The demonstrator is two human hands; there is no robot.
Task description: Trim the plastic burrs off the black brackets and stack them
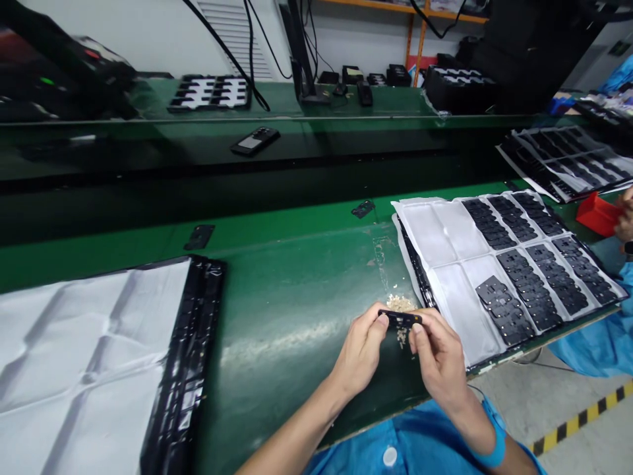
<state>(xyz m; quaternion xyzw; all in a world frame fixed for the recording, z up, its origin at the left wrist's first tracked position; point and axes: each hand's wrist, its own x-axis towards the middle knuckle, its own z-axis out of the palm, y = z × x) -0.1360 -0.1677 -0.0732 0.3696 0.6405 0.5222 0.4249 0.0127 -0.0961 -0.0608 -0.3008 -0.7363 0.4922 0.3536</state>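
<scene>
A small flat black plastic part [401, 319] is held level between both hands, just over the green bench top. My left hand [362, 344] pinches its left end with thumb and fingers. At the other end, my right hand [439, 349] grips it the same way, a blue band around that wrist. Beneath the part lies a small heap of pale beige bits [399, 303], partly hidden by the hands. To the right, a tray lined with white sheet [448, 231] bears rows of similar black parts [504, 310].
At left stands a stack of black trays [190, 369] topped with white sheet. Two loose black parts [200, 237] lie toward the back of the bench. A dark phone-like device [255, 141] rests beyond them. At far right, another person's hand [626, 214] is by a red bin [598, 214].
</scene>
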